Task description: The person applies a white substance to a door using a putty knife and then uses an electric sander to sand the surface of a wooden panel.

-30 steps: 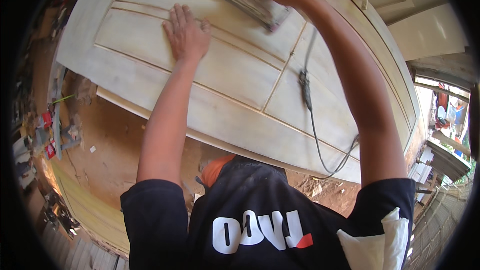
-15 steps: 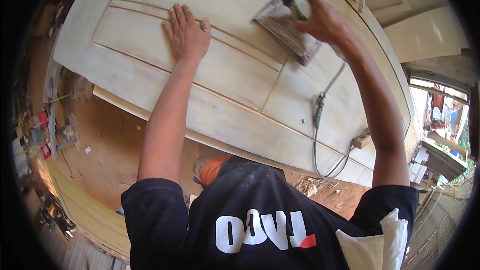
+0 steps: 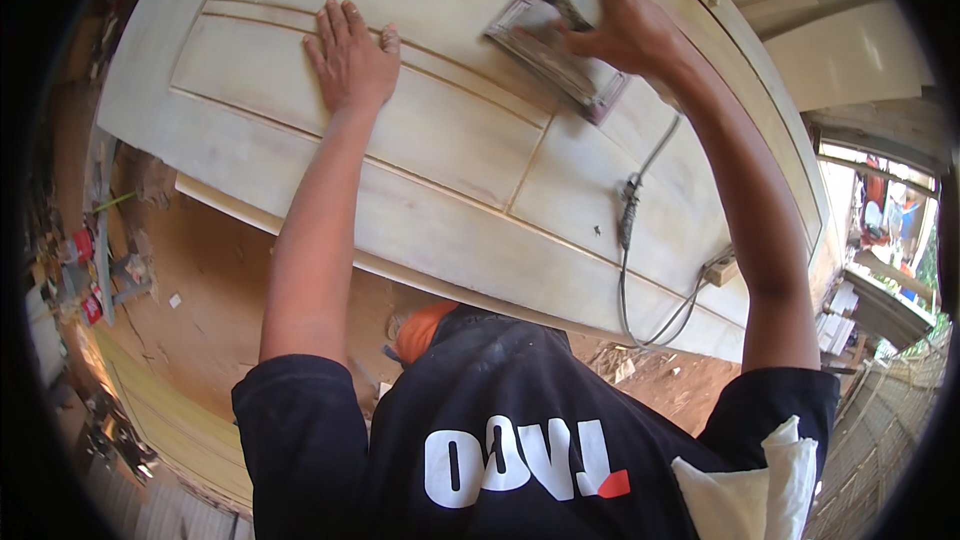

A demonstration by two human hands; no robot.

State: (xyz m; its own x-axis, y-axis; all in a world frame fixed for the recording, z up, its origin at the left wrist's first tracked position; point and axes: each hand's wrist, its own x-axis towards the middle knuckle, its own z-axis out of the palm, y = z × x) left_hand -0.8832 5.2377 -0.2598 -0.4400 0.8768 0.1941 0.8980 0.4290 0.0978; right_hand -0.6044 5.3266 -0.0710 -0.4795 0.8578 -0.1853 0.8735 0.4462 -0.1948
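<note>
A pale wooden door (image 3: 420,190) with grooved panels lies flat in front of me. My left hand (image 3: 350,65) rests palm down on its upper left panels, fingers stretched out. My right hand (image 3: 630,30) grips the rounded handle of an electric sander (image 3: 530,45), whose rectangular base sits on the upper middle of the door. A dark cord (image 3: 625,240) runs from beneath my right arm across the right panels, through a taped connection, and loops to a small wooden block (image 3: 720,270) beside my right forearm.
A second pale panel (image 3: 840,55) lies beyond the door at upper right. A yellowish board (image 3: 170,415) is at lower left, cluttered items (image 3: 85,250) along the left edge. Dirt floor (image 3: 220,290) shows below. A bright opening (image 3: 890,220) with assorted objects is at the right.
My right hand and the sander moved right and toward me, then slightly back left and away. The cord's connection shifted right. My left hand shifted slightly left with the view, still flat.
</note>
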